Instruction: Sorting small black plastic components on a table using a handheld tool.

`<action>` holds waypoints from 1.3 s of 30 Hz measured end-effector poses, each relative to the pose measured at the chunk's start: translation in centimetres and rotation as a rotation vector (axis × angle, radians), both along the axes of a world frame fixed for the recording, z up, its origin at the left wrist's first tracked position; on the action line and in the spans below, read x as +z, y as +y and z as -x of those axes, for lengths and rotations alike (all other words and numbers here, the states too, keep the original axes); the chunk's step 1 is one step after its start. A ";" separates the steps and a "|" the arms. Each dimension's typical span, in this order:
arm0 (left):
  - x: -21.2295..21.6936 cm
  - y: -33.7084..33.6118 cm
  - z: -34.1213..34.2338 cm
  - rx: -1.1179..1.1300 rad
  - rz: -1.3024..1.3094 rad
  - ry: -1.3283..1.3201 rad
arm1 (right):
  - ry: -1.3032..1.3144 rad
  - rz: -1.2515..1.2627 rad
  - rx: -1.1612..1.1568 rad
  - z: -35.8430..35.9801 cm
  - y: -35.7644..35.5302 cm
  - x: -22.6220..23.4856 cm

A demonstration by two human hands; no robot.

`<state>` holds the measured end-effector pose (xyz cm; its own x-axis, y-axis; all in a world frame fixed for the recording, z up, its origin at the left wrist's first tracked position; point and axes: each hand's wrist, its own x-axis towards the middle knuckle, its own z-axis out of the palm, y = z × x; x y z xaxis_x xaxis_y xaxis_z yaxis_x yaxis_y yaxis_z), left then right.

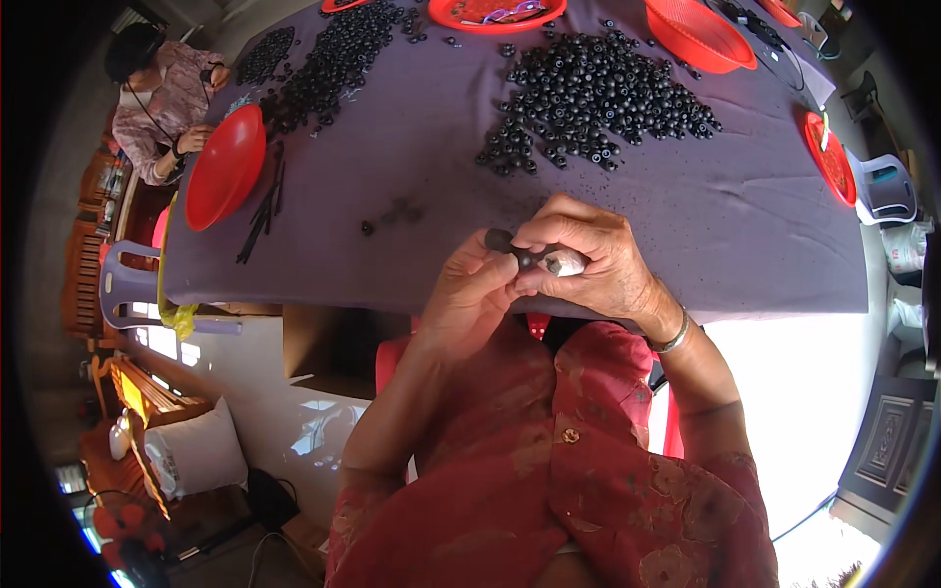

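Observation:
Both my hands are together just above the table's near edge. My left hand (472,284) is closed, pinching a small black rounded piece (500,240) between thumb and fingers. My right hand (598,255) is closed round a short tool with a whitish wrapped handle (566,263), its far end hidden by the fingers. Where the fingertips meet, another dark rounded bit (526,260) shows; whether it belongs to the same piece I cannot tell. Beyond my hands lies a big pile of small black rounded pieces (598,98), with a few loose ones (368,227) to the left.
A grey-purple cloth covers the table (323,196). A red bowl (227,167) and thin black strips (263,211) lie left, near another black pile (338,69). Red plates (831,157) and a red basket (701,37) stand right and far. A person (162,93) sits at far left.

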<state>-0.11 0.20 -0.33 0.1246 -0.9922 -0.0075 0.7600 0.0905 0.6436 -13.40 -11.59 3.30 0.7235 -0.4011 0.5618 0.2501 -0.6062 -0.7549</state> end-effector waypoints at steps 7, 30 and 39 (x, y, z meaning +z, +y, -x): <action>0.3 0.1 -0.6 -0.037 -0.047 -0.082 | 0.003 -0.011 0.003 0.0 0.3 -0.4; 0.6 0.1 -0.8 -0.094 0.016 0.007 | 0.076 -0.642 0.100 0.2 0.5 0.2; 1.3 0.2 -0.4 0.049 0.043 0.048 | 0.061 0.201 -0.071 0.7 -0.1 0.2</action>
<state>0.28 0.43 0.96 0.1739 -0.9844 0.0278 0.7839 0.1555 0.6012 -14.07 -11.74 3.48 0.7324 -0.3367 0.5919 0.1591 -0.7605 -0.6295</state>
